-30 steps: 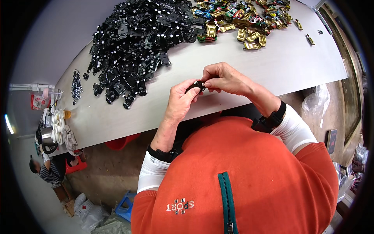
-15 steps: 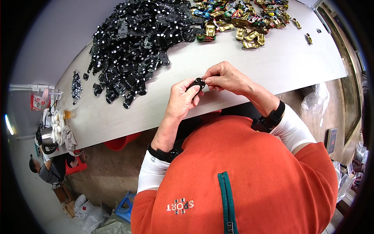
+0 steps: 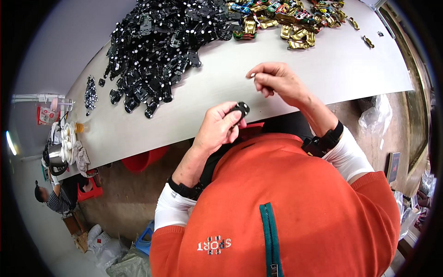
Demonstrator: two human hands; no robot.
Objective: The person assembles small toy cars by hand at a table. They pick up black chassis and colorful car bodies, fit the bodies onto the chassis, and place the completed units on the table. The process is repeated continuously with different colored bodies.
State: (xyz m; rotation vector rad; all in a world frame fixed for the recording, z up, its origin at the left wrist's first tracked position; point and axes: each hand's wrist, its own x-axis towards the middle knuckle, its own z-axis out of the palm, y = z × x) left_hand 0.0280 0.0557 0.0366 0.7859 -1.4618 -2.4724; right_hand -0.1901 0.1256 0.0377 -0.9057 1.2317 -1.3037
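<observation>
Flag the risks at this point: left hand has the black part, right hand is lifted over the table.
1. The left hand grips the small black part only at its fingertips, past the table edge and over the person's lap; a slip could drop it toward the floor.
2. The right hand pinches something tiny, too small to identify; it could easily fall and roll.
3. The black parts pile sprawls near the table's edge, so a sleeve might sweep pieces off.

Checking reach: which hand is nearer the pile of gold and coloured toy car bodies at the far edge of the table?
Right. The right hand is raised over the table, just short of the pile of gold and coloured car bodies. The left hand holds a small black part at the near edge, farther back.
</observation>
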